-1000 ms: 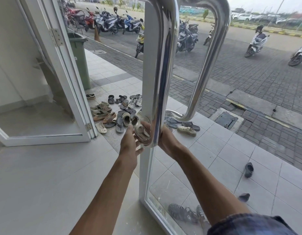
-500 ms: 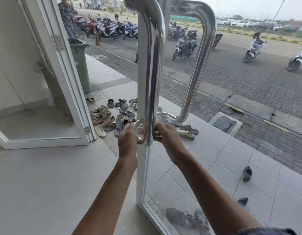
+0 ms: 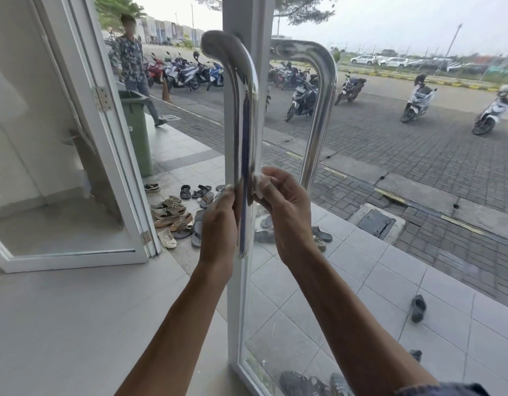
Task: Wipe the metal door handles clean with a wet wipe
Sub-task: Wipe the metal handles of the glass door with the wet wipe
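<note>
Right at the middle of the frame, the right hand pinches a crumpled white wipe against the right side of the near door handle, a shiny bar running up the white door frame. On the bar's left side the left hand rests with fingers closed lightly on it. A second handle (behind the glass) stands to the right. Sandals lie scattered left of centre beside a green bin.
</note>
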`<act>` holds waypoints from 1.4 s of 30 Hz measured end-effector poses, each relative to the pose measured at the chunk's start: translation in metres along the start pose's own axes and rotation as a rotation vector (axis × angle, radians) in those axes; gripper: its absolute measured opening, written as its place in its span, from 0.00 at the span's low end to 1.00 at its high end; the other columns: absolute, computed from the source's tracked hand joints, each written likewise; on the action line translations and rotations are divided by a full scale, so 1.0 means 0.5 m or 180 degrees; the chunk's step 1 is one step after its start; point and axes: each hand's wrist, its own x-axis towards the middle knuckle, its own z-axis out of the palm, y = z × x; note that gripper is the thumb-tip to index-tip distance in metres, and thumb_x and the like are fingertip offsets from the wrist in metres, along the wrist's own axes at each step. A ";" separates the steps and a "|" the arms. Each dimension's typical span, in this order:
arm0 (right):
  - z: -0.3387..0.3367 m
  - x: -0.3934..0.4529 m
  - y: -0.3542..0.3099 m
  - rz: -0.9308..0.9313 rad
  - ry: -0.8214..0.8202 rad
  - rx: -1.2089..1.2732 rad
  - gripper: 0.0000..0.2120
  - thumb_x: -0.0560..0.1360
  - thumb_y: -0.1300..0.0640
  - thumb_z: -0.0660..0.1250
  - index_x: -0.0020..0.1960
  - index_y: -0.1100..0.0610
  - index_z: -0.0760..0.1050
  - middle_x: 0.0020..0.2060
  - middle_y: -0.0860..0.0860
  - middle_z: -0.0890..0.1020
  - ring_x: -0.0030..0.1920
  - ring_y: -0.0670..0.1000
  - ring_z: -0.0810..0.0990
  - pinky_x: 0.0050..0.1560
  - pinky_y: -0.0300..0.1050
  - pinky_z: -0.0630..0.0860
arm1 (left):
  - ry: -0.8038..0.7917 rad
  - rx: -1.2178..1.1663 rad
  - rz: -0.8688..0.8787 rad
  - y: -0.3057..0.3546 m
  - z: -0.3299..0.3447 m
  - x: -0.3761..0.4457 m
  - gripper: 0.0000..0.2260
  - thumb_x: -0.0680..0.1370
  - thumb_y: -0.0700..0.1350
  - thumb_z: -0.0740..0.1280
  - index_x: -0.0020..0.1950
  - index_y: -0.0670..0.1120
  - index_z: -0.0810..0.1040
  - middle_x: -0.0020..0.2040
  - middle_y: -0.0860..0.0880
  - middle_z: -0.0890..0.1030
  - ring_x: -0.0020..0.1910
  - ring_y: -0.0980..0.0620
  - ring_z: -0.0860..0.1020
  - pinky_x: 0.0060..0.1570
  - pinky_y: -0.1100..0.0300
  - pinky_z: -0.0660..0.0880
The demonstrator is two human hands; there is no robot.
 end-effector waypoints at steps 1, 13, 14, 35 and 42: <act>0.005 0.004 -0.010 -0.0118 -0.0024 -0.0083 0.07 0.79 0.64 0.68 0.57 0.62 0.77 0.43 0.57 0.82 0.46 0.53 0.81 0.55 0.49 0.79 | -0.0008 -0.0013 0.0043 0.009 0.001 0.001 0.18 0.82 0.55 0.58 0.39 0.60 0.85 0.41 0.55 0.86 0.45 0.57 0.84 0.46 0.57 0.76; 0.000 -0.028 -0.009 -0.0216 0.0000 -0.0626 0.12 0.75 0.66 0.72 0.58 0.62 0.78 0.49 0.67 0.82 0.53 0.65 0.82 0.60 0.60 0.78 | 0.0122 -0.0114 0.0168 0.017 0.000 -0.027 0.17 0.82 0.50 0.58 0.43 0.60 0.85 0.45 0.54 0.87 0.50 0.55 0.84 0.49 0.55 0.78; 0.001 -0.029 -0.005 -0.0230 0.0029 -0.0665 0.12 0.75 0.65 0.72 0.58 0.61 0.78 0.48 0.65 0.82 0.53 0.65 0.82 0.60 0.61 0.78 | 0.0144 -0.0112 0.0136 0.013 -0.001 -0.029 0.17 0.82 0.50 0.58 0.44 0.59 0.85 0.45 0.54 0.87 0.50 0.54 0.84 0.47 0.56 0.77; 0.005 -0.040 0.013 -0.0667 0.0190 -0.1037 0.06 0.75 0.65 0.69 0.50 0.57 0.79 0.45 0.46 0.84 0.47 0.43 0.85 0.45 0.34 0.77 | 0.0254 -0.0024 0.0258 0.008 0.000 -0.039 0.17 0.83 0.45 0.55 0.45 0.54 0.82 0.46 0.53 0.85 0.51 0.53 0.82 0.50 0.58 0.76; -0.005 -0.060 0.045 -0.0637 0.0190 -0.1220 0.05 0.76 0.61 0.71 0.50 0.53 0.79 0.48 0.51 0.85 0.48 0.49 0.85 0.46 0.38 0.76 | 0.0215 -0.0108 0.0345 0.013 -0.008 -0.042 0.16 0.84 0.44 0.56 0.46 0.54 0.82 0.43 0.55 0.84 0.43 0.61 0.82 0.38 0.71 0.72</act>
